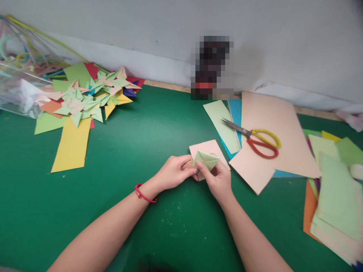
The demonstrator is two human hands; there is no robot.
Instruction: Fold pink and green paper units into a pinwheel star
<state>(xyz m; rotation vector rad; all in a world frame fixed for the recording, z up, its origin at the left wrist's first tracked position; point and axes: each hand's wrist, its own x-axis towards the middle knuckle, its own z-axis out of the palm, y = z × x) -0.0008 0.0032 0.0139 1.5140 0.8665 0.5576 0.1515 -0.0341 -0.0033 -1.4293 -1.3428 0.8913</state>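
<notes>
Between my hands is a piece of folded paper (208, 160), light green on its upper face, with crease lines and pointed corners. My left hand (177, 172) is closed in a pinch at its left side, with a bit of pale pink paper showing at the fingers. From the right, my right hand (219, 179) grips the same piece, thumb on top and fingers underneath. A pale pink paper square (206, 145) lies on the table just beneath and behind the hands, partly covered by them.
Scissors (249, 136) with red and yellow handles rest on peach sheets (278, 128) at the right. Several folded paper stars (82, 100) are heaped at the back left, beside a clear plastic bag (19, 83). More coloured paper (338, 192) is stacked far right. A pixelated object (212, 60) stands by the wall.
</notes>
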